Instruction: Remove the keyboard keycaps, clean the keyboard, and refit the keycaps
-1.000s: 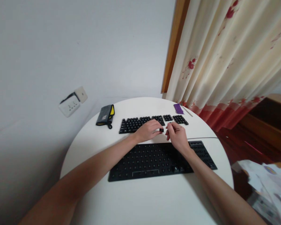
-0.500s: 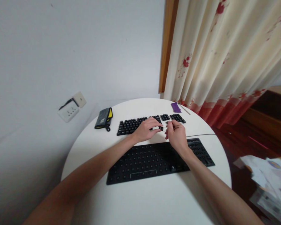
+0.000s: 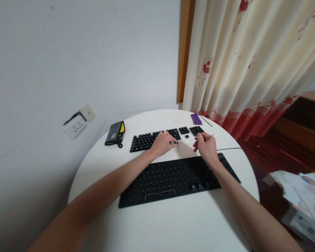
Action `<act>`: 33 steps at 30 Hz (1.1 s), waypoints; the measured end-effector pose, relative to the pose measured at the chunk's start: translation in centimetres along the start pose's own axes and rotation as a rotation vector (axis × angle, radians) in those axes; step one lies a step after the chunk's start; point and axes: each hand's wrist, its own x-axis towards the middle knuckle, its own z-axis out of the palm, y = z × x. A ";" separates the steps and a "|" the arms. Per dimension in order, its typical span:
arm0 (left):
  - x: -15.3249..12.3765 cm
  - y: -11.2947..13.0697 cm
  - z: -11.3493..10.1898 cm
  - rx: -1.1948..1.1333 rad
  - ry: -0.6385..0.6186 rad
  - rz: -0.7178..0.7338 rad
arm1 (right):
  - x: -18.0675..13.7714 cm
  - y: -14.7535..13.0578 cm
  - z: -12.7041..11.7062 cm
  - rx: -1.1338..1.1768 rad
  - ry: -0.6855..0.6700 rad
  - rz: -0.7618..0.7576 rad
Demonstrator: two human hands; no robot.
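My left hand (image 3: 162,143) is closed, its thumb and fingertips pinching a small black keycap (image 3: 174,142) above the white table. To its right, my right hand (image 3: 208,147) is closed around a thin wire tool (image 3: 191,141), probably a wire keycap puller, whose loop points toward the left hand. Between the hands and slightly beyond them, a single keycap (image 3: 187,136) lies on the table. Below both hands sits a black keyboard (image 3: 168,178) with most keycaps off and bare switch posts showing. Loose black keycaps (image 3: 143,141) stand in rows behind the left hand, partly hidden by it.
More keycap blocks (image 3: 184,130) stand at the back, near a purple cloth (image 3: 196,119) and a thin pale stick (image 3: 206,121). A grey and yellow pouch (image 3: 114,133) lies at the left. A cable (image 3: 229,149) crosses the round white table (image 3: 157,224) on the right.
My hands have moved apart: the right one went right with the wire tool, the left one slightly left with the keycap. The single keycap between them now shows fully.
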 end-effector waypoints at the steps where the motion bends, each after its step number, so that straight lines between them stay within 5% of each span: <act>1: -0.3 -0.2 0.3 0.019 -0.014 -0.006 | 0.0 0.0 0.0 0.001 -0.003 -0.007; 33: -0.9 -0.8 1.2 0.054 0.116 -0.098 | -0.3 0.1 0.1 0.058 -0.039 -0.027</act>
